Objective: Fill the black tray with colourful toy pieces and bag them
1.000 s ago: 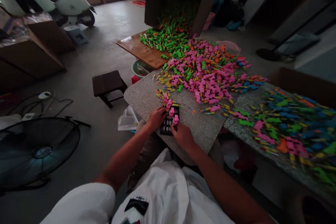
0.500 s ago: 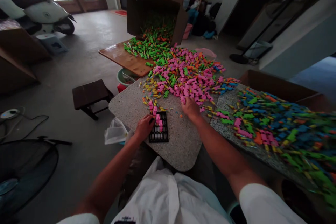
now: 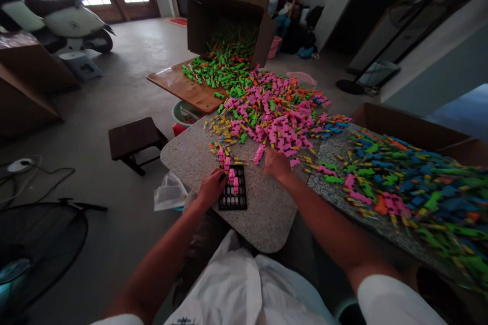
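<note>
Black tray [image 3: 233,207]: lay on the speckled table [image 3: 263,226]; I saw four pink pieces [image 3: 236,186] slanting across it and past its far edge, many cells bare.
Left hand [image 3: 211,189]: touched the tray's left side; I couldn't tell its grip.
Right hand [image 3: 278,165]: pinched another pink piece [image 3: 258,154], right of the tray.
Loose heap [image 3: 284,129]: spread beyond the tray, plenty unsorted.

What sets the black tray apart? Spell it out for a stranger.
On the speckled tabletop, find the left hand. Beside it lies the black tray, a flat rectangular grid, dark where the pile beyond is bright pink and green.
</note>
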